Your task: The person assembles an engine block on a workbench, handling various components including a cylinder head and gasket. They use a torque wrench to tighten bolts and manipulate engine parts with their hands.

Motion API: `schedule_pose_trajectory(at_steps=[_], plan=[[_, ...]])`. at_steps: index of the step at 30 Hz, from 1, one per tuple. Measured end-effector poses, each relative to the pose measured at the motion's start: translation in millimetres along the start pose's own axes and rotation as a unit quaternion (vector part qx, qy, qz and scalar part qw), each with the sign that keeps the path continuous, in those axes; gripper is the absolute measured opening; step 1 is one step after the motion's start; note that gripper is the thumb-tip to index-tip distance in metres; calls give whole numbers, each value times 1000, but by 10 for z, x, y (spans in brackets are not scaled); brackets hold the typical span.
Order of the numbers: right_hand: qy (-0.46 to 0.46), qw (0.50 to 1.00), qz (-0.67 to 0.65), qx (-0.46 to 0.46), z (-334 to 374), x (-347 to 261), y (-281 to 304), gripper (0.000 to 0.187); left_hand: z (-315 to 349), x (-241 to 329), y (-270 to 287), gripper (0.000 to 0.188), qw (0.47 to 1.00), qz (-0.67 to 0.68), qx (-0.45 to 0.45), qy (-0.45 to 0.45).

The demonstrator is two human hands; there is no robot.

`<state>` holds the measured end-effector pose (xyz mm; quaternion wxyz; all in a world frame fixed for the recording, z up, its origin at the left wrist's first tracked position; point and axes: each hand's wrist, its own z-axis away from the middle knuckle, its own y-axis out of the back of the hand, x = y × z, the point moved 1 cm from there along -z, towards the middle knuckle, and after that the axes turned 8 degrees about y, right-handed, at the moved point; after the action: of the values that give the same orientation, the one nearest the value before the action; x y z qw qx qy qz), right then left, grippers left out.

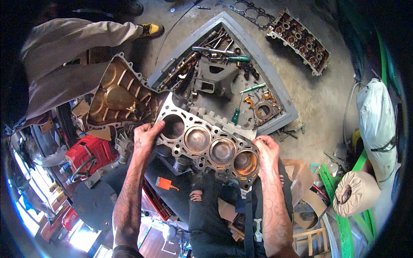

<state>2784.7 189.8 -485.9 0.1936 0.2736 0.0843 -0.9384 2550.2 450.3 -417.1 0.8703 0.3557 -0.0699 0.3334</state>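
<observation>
An engine block (210,140) with a row of round cylinder bores is held tilted in front of me, its flat deck face toward me. My left hand (149,134) grips the block's left end, the thumb lying on the deck edge and the other fingers mostly hidden. Wrapped round the right end is my right hand (267,151), with its fingertips behind the edge. Pistons show in the bores, and the rightmost bore has an orange-brown wall. Just beyond the block lies a grey metal tray (282,103) with tools and engine parts.
Screwdrivers (236,112) and a round pump housing (263,111) lie in the tray. A cylinder head (298,42) and a head gasket (249,13) rest on the floor. At left are a large metal cover (115,92), a red case (88,155) and another person's shoe (152,29).
</observation>
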Motion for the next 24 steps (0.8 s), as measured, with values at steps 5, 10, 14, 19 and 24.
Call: schedule_pose_trajectory(at_steps=[5, 10, 14, 19, 24], plan=[[57, 997, 48, -10, 15, -241, 88, 11, 179, 16, -71, 55, 1000, 29, 0, -7], [87, 993, 79, -1, 41, -263, 252, 10, 275, 22, -136, 54, 999, 10, 9, -41], [96, 992, 77, 5, 225, -251, 190, 10, 226, -232, -58, 54, 998, -5, 15, -57], [136, 982, 131, 16, 490, -150, 56, 9, 268, -666, 109, 53, 995, 45, 4, -86], [161, 978, 133, 25, 742, 92, 61, 8, 372, -826, 207, 53, 996, 13, 30, -86]])
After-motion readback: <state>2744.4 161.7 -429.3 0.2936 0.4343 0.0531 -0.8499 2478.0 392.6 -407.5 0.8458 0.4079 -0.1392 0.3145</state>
